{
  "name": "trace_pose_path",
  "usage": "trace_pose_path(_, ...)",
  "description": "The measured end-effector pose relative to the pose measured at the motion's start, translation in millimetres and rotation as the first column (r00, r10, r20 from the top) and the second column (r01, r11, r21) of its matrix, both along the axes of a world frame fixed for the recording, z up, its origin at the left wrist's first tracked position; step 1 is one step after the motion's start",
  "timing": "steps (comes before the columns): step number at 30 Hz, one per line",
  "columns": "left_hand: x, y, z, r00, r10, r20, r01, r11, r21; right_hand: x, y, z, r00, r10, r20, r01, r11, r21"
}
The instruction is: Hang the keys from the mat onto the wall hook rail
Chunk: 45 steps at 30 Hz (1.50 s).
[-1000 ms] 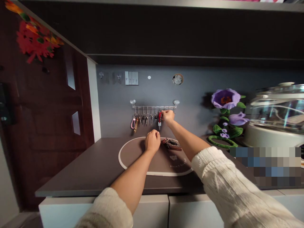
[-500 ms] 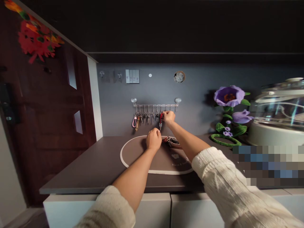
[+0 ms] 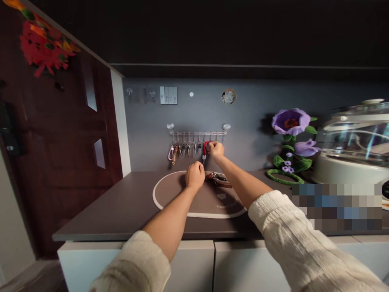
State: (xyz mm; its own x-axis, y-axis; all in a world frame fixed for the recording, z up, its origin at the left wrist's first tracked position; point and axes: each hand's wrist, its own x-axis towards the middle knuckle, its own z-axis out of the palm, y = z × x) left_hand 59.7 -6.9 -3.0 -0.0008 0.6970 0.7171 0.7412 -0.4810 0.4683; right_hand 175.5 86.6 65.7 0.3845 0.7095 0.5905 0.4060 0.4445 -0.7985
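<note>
I'm looking in at nine o'clock first: the dark red door (image 3: 69,146), with a bunch of red flowers (image 3: 44,50) up at ten o'clock. Moving right, there's the dark surface (image 3: 118,207), and just above centre, at twelve, a clear key rack (image 3: 197,133) on the grey wall. From its left end hang a pink carabiner (image 3: 169,154) and a gold-brown key tag (image 3: 174,156), then a row of small keys (image 3: 189,150).

Now my left hand (image 3: 195,175), just below centre at six o'clock: fingers curled in, palm turned away, so I can't tell whether anything's inside. Under it in view lies the white-edged oval mat (image 3: 172,196). And here's the red key strap (image 3: 204,150), a silver end dangling at six o'clock from it, close below the rack, pinched by my right hand (image 3: 216,150) at its nine o'clock. Whether the strap is on a hook, I can't make out. Straight below that hand, on the mat, a brown key case (image 3: 224,185). Out at three o'clock, purple fabric flowers (image 3: 304,147), then a clear-lidded white appliance (image 3: 349,166).
</note>
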Motion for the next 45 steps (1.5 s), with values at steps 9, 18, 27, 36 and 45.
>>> trace_pose_path(9, -2.1, 5.9, -6.1, 0.987, -0.159, -0.037, 0.16, 0.987, 0.021, 26.3, -68.2, -26.1, 0.957, 0.251, 0.143, -0.237, 0.965, -0.109)
trace_pose_path(18, -4.7, 3.1, -7.3, 0.959, -0.266, -0.102, 0.264, 0.964, -0.03, 55.6, -127.5, -61.8, 0.843, 0.267, 0.467, -0.132, 0.944, -0.302)
trace_pose_path(27, -6.1, 7.1, -9.9, 0.932, -0.331, -0.147, 0.323, 0.943, -0.08, 61.7, -130.6, -62.2, 0.597, 0.342, 0.726, -0.001, 0.905, -0.425)
trace_pose_path(36, -5.9, 1.0, -5.8, 0.921, -0.353, -0.165, 0.338, 0.934, -0.112, 58.0, -129.8, -63.5, 0.704, 0.288, 0.649, -0.03, 0.925, -0.378)
trace_pose_path(45, -5.3, 1.3, -6.0, 0.922, -0.351, -0.166, 0.341, 0.936, -0.083, 56.6, -126.2, -59.1, 0.83, 0.267, 0.49, -0.133, 0.948, -0.29)
